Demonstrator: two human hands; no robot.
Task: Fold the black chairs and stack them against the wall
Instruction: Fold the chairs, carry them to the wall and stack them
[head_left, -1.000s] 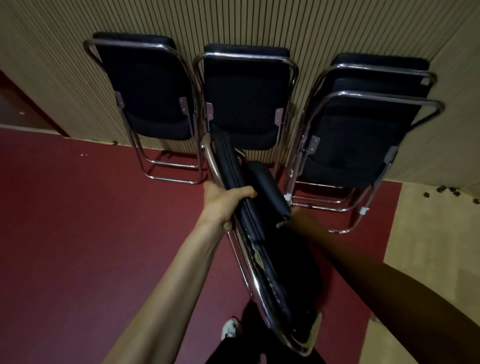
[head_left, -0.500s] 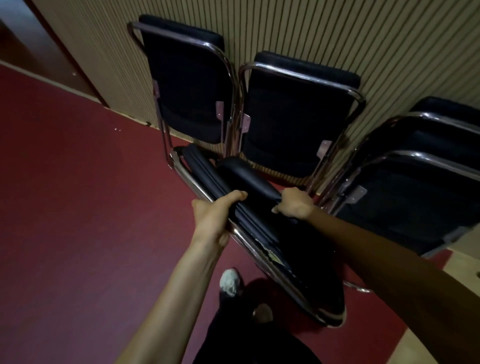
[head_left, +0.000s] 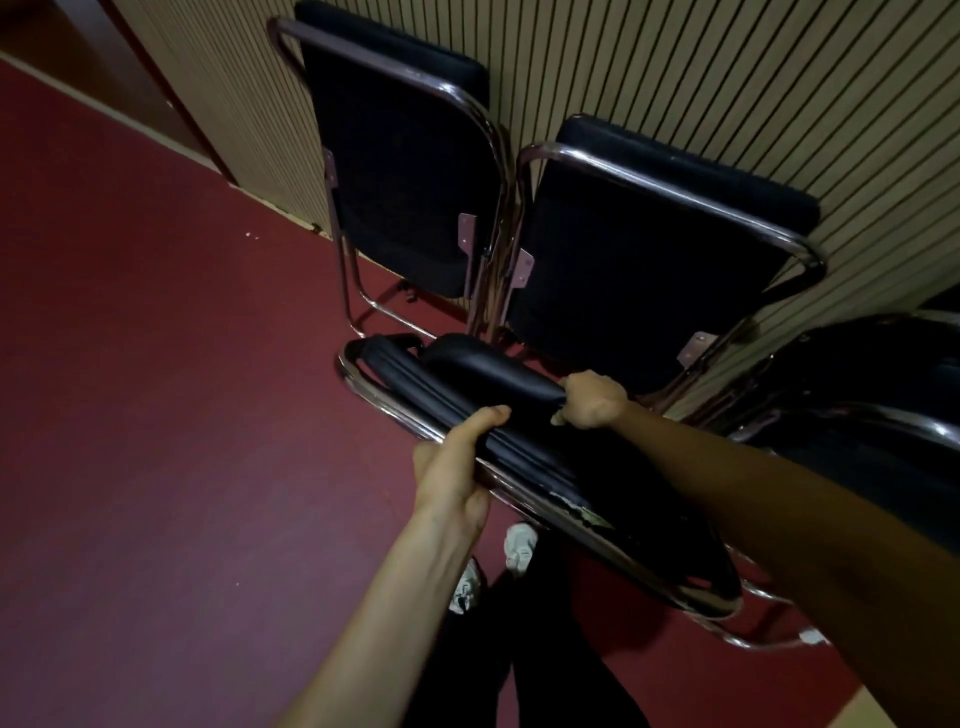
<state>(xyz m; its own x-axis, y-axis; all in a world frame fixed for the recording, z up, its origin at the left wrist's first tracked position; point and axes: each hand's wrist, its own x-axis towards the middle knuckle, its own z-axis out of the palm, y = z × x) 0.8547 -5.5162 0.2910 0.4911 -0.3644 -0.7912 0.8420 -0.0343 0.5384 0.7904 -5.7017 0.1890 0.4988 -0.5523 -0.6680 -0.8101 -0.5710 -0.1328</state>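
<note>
Head view: the left grip (head_left: 452, 467) curls round the chrome frame and black edge of a folded chair (head_left: 493, 374). The right grip (head_left: 592, 400) clutches its padded far edge. The chair is held slanted over the red floor (head_left: 156, 415), just in front of two folded chairs (head_left: 639, 270) leaning on the slatted wall (head_left: 727, 78).

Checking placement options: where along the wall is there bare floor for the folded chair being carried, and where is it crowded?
Free for the carried chair: the red floor left of the leftmost leaning chair, along the slatted wall. Crowded: the middle chair sits close beside it, and the right-hand stack fills the rest.
</note>
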